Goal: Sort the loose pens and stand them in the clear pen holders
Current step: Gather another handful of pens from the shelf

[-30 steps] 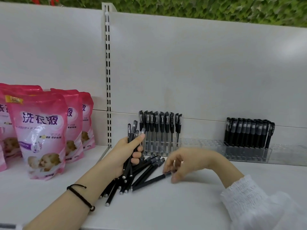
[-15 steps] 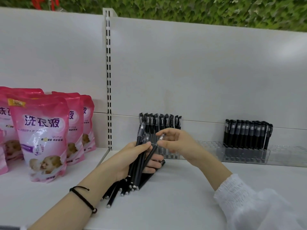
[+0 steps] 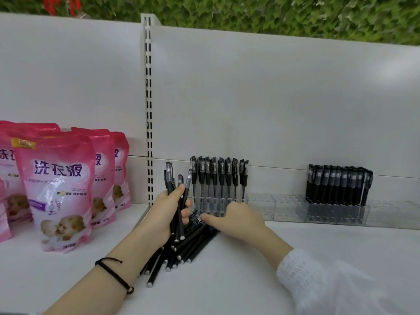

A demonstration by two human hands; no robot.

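R hand (image 3: 236, 218) back down at loose pens (image 3: 197, 242), fingers (image 3: 211, 218) curled, grip unclear; L hand (image 3: 166, 214) grips bundle (image 3: 168, 180). Pick one, cap-up.

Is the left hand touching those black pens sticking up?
Touching. The head view shows the left hand wrapped round a bunch of black pens, gripping them upright.

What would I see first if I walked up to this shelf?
The bright pink laundry-liquid pouches at the left of the white shelf jump out first. In the middle, the left hand grips a bundle of black pens upright above a loose pile of pens, which the right hand touches. Behind, rows of black pens stand in the clear pen holders.
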